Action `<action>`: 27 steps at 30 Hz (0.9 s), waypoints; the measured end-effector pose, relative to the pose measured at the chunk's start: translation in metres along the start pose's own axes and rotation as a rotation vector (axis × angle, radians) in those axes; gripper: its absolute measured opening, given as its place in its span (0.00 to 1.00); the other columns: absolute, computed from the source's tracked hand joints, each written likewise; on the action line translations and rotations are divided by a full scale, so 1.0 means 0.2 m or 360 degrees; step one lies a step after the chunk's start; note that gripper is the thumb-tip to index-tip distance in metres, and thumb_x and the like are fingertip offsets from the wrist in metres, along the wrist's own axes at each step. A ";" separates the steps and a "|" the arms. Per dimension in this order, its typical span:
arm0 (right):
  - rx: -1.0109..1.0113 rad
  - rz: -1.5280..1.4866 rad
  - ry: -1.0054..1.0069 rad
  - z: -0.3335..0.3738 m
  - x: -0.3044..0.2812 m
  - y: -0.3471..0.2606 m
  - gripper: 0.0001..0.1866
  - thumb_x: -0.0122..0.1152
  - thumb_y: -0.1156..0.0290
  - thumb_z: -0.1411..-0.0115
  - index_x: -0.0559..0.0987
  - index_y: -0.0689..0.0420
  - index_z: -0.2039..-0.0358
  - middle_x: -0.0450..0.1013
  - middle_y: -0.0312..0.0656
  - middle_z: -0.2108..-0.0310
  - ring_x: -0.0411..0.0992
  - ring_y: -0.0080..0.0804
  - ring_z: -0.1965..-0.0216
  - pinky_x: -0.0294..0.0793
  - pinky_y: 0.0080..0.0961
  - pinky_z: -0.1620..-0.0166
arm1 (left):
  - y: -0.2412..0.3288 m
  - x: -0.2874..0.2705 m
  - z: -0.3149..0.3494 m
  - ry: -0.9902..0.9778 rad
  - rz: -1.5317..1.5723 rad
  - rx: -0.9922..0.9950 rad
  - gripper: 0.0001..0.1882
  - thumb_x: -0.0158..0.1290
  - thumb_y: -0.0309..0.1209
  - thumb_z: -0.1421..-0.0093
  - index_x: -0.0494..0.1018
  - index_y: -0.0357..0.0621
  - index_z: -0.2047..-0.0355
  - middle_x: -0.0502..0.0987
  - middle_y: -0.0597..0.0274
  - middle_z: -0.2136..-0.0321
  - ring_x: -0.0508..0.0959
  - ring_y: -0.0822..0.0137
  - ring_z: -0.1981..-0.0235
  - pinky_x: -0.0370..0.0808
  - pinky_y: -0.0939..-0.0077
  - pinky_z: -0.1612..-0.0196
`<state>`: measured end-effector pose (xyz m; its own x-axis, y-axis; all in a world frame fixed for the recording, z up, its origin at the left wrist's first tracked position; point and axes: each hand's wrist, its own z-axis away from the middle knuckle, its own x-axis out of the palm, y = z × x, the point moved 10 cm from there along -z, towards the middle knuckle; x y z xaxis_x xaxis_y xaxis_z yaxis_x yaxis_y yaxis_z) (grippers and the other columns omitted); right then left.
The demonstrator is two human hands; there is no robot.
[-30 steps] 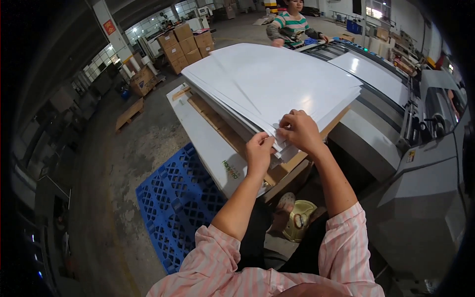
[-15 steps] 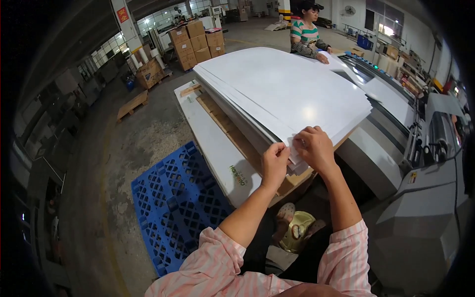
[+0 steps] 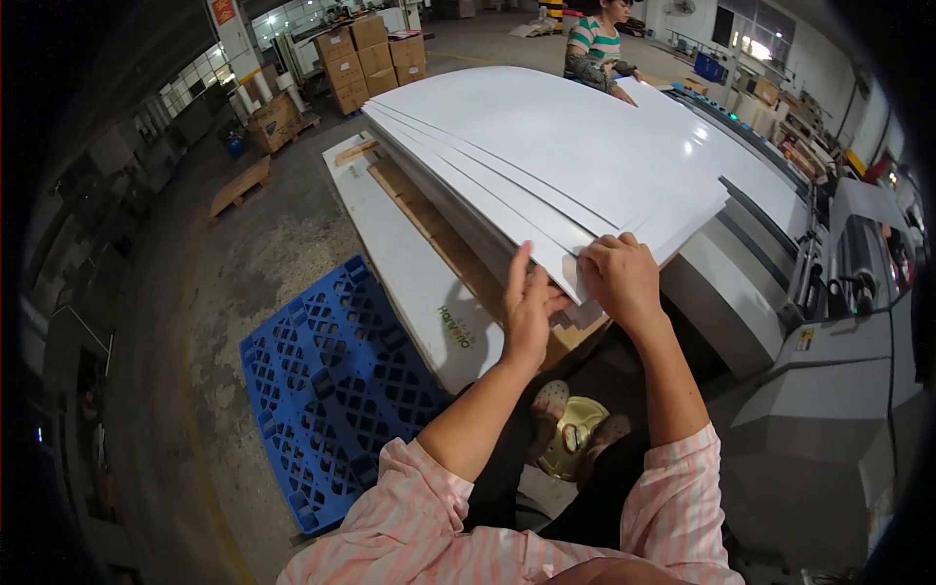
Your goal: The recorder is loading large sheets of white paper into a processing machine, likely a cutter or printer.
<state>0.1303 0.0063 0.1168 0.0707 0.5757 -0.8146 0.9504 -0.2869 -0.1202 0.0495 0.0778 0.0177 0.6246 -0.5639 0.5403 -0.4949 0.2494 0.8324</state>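
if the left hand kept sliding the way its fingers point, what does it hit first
Probably the near edge of the stack of white sheets: the left hand points up and away with its fingertips already at that fanned corner, beside the right hand. Depth is hard to judge.

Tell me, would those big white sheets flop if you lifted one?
Probably yes: the white sheets are wide and thin, and they already bow over the stack. They look glossy, so likely slippery; the layers are fanned apart. The whole stack is probably heavy, which may be why the left hand and right hand work only its corner.
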 end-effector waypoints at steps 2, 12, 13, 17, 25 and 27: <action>0.0060 -0.0110 -0.0075 0.00 0.00 0.02 0.07 0.57 0.66 0.52 0.79 0.55 0.77 0.73 0.36 0.74 0.67 0.37 0.68 0.66 0.31 0.65 | 0.00 0.01 0.02 0.0022 0.0138 -0.0051 0.26 0.36 0.35 0.35 0.46 0.44 0.39 0.71 0.54 0.62 0.75 0.68 0.66 0.74 0.74 0.63; -0.0013 -0.0309 -0.0181 0.00 -0.10 -0.06 0.13 0.59 0.61 0.51 0.79 0.57 0.72 0.73 0.40 0.74 0.68 0.40 0.68 0.69 0.32 0.65 | -0.08 -0.04 -0.03 -0.0041 0.0103 -0.0085 0.27 0.44 0.31 0.38 0.49 0.33 0.43 0.70 0.53 0.60 0.75 0.68 0.66 0.76 0.75 0.65; -0.0009 -0.0304 -0.0181 0.00 -0.10 -0.04 0.13 0.59 0.61 0.51 0.79 0.57 0.72 0.73 0.40 0.74 0.68 0.40 0.68 0.69 0.32 0.65 | -0.08 -0.03 -0.04 -0.0045 0.0102 -0.0068 0.27 0.46 0.29 0.39 0.51 0.32 0.44 0.70 0.54 0.61 0.75 0.69 0.67 0.76 0.76 0.65; 0.0146 -0.0368 -0.0192 0.01 -0.11 0.04 0.11 0.59 0.64 0.50 0.79 0.58 0.69 0.72 0.39 0.73 0.68 0.36 0.69 0.68 0.29 0.68 | -0.06 -0.04 -0.04 -0.0068 0.0122 -0.0025 0.26 0.47 0.30 0.40 0.53 0.32 0.44 0.71 0.55 0.62 0.75 0.70 0.68 0.76 0.76 0.65; 0.0006 -0.0234 -0.0245 0.02 -0.11 -0.05 0.15 0.61 0.58 0.55 0.79 0.56 0.73 0.71 0.41 0.75 0.68 0.39 0.67 0.69 0.33 0.67 | -0.06 -0.03 -0.04 -0.0043 0.0115 -0.0021 0.27 0.48 0.30 0.40 0.54 0.33 0.44 0.73 0.58 0.64 0.75 0.70 0.68 0.76 0.78 0.67; 0.0065 -0.0290 -0.0221 0.02 -0.09 -0.03 0.15 0.62 0.59 0.56 0.79 0.56 0.73 0.71 0.40 0.76 0.69 0.38 0.69 0.69 0.32 0.67 | -0.07 -0.03 -0.04 -0.0024 0.0087 -0.0028 0.27 0.48 0.30 0.40 0.54 0.33 0.44 0.73 0.57 0.64 0.76 0.70 0.68 0.76 0.78 0.67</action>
<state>0.1226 -0.0060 0.1303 -0.1461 0.5109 -0.8471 0.9303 -0.2203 -0.2933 0.0573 0.0848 0.0035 0.5879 -0.5607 0.5831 -0.5172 0.2938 0.8039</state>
